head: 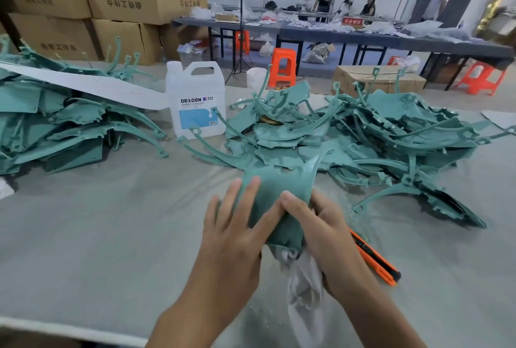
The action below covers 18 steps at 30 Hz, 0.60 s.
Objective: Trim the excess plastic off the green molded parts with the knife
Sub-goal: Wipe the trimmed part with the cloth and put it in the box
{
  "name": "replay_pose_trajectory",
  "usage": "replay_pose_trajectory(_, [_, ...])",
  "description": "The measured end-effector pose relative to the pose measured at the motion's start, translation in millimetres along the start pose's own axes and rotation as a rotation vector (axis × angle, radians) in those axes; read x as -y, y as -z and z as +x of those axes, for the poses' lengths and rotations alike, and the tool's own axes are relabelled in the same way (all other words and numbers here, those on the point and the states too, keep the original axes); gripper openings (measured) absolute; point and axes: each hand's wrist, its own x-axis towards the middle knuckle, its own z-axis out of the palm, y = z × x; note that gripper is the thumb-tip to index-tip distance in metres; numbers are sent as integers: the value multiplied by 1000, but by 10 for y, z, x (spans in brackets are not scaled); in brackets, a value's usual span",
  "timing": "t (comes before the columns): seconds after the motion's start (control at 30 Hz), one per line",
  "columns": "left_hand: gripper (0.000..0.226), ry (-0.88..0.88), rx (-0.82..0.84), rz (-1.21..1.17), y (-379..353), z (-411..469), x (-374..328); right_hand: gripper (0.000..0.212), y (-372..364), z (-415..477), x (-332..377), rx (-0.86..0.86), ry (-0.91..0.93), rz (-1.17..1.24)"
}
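Left hand [231, 236] lies flat, fingers spread, on the part [276, 183] mid-table [97, 222]. Right hand [326, 233] curls round its edge, cloth [304, 292] bunched underneath. Knife [374, 258] just lies beside that hand. Piles [391, 135] crowd behind, jug [195, 102] between them.

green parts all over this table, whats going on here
A person is holding one green molded part over the table. The left hand lies flat on top of it, and the right hand grips its right edge, with a white cloth hanging underneath. The orange knife lies on the table beside the right hand, in neither hand. Behind lie piles of green parts.
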Motion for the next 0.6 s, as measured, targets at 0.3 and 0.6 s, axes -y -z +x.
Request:
replay_pose_trajectory(0.3, [46, 720, -219, -1109, 159, -14, 301, 28, 356, 159, -140, -61, 41, -122])
replay_pose_trajectory(0.6, [36, 638, 18, -1601, 168, 73, -64, 62, 396, 353, -131, -382, 259, -585])
